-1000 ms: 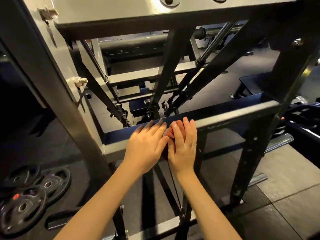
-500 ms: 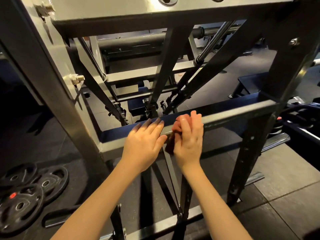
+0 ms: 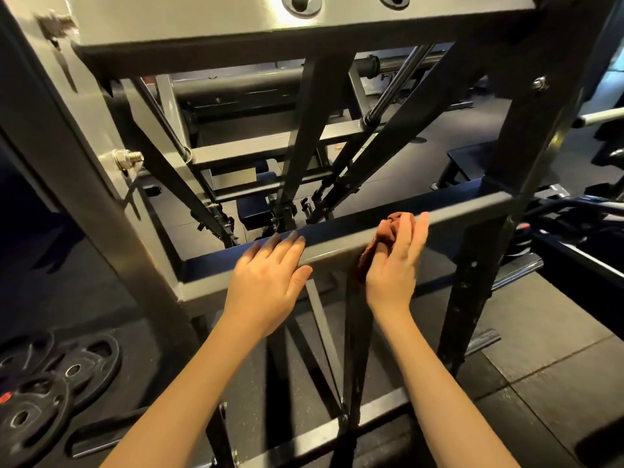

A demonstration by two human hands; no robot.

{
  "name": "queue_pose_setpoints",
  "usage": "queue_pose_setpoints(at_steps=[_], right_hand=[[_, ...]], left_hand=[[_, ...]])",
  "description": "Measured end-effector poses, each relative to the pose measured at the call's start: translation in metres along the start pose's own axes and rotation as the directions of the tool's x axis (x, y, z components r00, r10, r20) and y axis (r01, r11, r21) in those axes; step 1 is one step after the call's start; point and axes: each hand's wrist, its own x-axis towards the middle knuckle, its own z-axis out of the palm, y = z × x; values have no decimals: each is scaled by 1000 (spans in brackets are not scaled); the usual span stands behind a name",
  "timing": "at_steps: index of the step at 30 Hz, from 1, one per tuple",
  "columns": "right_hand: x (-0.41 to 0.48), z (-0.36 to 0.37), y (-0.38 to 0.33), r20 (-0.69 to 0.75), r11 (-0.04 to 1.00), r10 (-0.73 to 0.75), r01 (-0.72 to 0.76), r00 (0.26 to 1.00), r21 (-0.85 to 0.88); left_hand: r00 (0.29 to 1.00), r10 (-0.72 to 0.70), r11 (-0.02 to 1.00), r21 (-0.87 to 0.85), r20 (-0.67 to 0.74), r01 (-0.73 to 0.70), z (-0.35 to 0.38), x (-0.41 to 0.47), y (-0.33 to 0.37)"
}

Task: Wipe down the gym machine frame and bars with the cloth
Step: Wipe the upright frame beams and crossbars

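A grey horizontal crossbar [image 3: 337,246] of the gym machine frame runs across the middle of the head view, between a slanted left post [image 3: 101,197] and a dark right upright [image 3: 479,265]. My left hand [image 3: 266,275] rests flat on the bar with straight fingers laid over its top edge. To its right, my right hand [image 3: 395,261] presses a bunched reddish-brown cloth [image 3: 388,228] against the bar; the thumb tucks into the cloth and the fingers reach up over the bar's edge. Part of the cloth hangs below the bar beside my palm.
Black weight plates [image 3: 44,393] lie on the floor at the lower left. Diagonal struts [image 3: 304,136] and a gas piston [image 3: 391,96] cross behind the bar. A steel plate with bolts [image 3: 297,15] spans overhead. A protruding bolt [image 3: 130,158] sticks out of the left post.
My right hand has slid the cloth rightward along the crossbar, away from my left hand. My left hand has stayed on the same part of the bar.
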Motion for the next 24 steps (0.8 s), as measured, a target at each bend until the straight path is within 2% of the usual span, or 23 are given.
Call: queue_pose_setpoints(at_steps=[2, 4, 6, 8, 10, 14, 18, 20, 22, 24], right_hand=[[14, -8, 6, -73, 980, 186, -180, 980, 85], [7, -3, -10, -113, 957, 264, -246, 958, 153], [-19, 10, -32, -39, 968, 201, -193, 979, 158], [-40, 18, -39, 39, 991, 50, -54, 998, 125], [-30, 13, -32, 58, 990, 43, -51, 997, 135], [14, -12, -7, -60, 957, 233, -218, 971, 189], [12, -5, -18, -126, 883, 423, -377, 897, 279], [-15, 11, -38, -74, 908, 343, -310, 936, 283], [-43, 21, -49, -16, 961, 147, -139, 989, 238], [-38, 18, -42, -5, 974, 82, -79, 997, 211]], left_hand=[[1000, -3, 1000, 1, 1, 3, 1, 0, 0], [1000, -2, 1000, 8, -1, 2, 1, 1, 1], [1000, -1, 1000, 13, -4, 1, 1, 2, 1], [1000, 7, 1000, 14, -10, -7, 0, 1, 1], [1000, 14, 1000, 13, -14, -14, -1, 1, 1], [1000, 13, 1000, 4, -14, -12, -1, 0, 1], [1000, 6, 1000, -2, -11, -6, -1, 0, 2], [1000, 6, 1000, 1, -6, -6, -1, 2, 2], [1000, 8, 1000, 6, -11, -8, 0, 2, 1], [1000, 12, 1000, 19, -11, -12, 0, 2, 1]])
